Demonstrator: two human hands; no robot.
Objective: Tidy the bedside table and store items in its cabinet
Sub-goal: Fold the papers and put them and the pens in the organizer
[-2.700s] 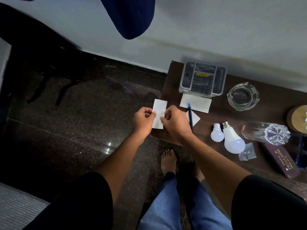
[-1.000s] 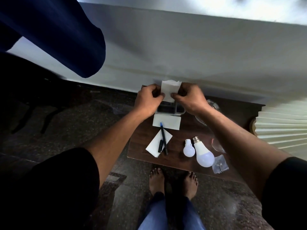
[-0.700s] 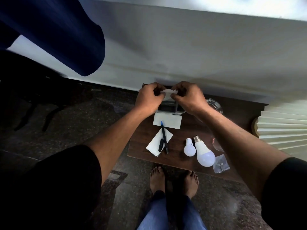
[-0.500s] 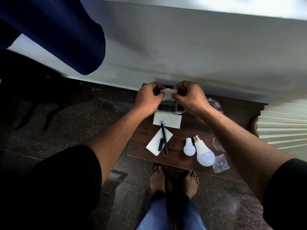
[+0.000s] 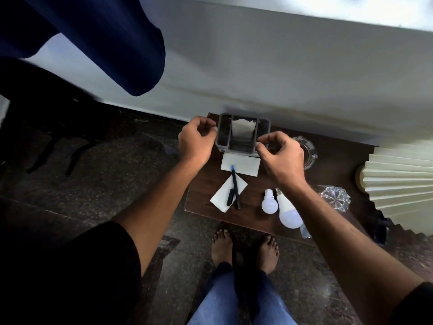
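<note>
A grey compartment organiser [image 5: 264, 127] stands at the back left of the dark wooden bedside table [image 5: 259, 184]. A folded white paper [image 5: 242, 128] stands in its middle compartment. My left hand [image 5: 196, 139] hovers just left of the organiser, fingers curled and holding nothing. My right hand [image 5: 282, 154] hovers at its front right corner, fingers loosely apart and holding nothing. In front of the organiser lie a white paper [image 5: 243, 163], a second white paper [image 5: 226, 194], a blue-tipped pen [image 5: 235, 186] and its black cap [image 5: 230, 197].
Two white bulbs [image 5: 270, 203] [image 5: 289, 213] lie on the table's front right. A glass bowl [image 5: 308, 153] sits behind my right hand and a cut-glass tumbler [image 5: 335, 200] lies further right. A pleated cream lampshade [image 5: 398, 184] fills the right edge. Bare feet [image 5: 222, 245] stand on dark floor.
Both hands carried the folded paper up to the organiser, pushed it into the middle compartment and let go. They now sit apart on either side of the organiser.
</note>
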